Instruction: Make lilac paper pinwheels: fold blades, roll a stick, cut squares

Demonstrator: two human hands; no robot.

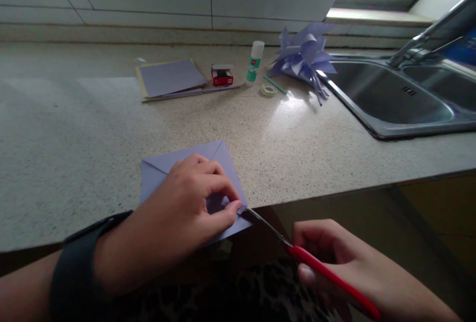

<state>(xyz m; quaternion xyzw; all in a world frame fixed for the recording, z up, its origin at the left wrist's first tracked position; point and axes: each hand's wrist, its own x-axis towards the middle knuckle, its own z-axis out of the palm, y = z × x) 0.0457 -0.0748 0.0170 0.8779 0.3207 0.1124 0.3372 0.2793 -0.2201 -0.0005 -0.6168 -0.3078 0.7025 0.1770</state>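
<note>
A folded sheet of lilac paper [193, 161] lies at the front edge of the speckled countertop [74, 138]. My left hand [186, 208] presses down on it and pinches its near right corner. My right hand [342, 262] is off the counter edge, closed around red-handled scissors [320, 267]. The scissor blades point left and meet the paper corner right at my left fingertips. A black band sits on my left wrist.
At the back lie a stack of lilac and yellow paper [169, 79], a small red box [222, 75], a glue stick [255, 62], a tape roll [268, 90] and a lilac paper flower [303, 56]. A steel sink [394, 96] with a tap is at the right.
</note>
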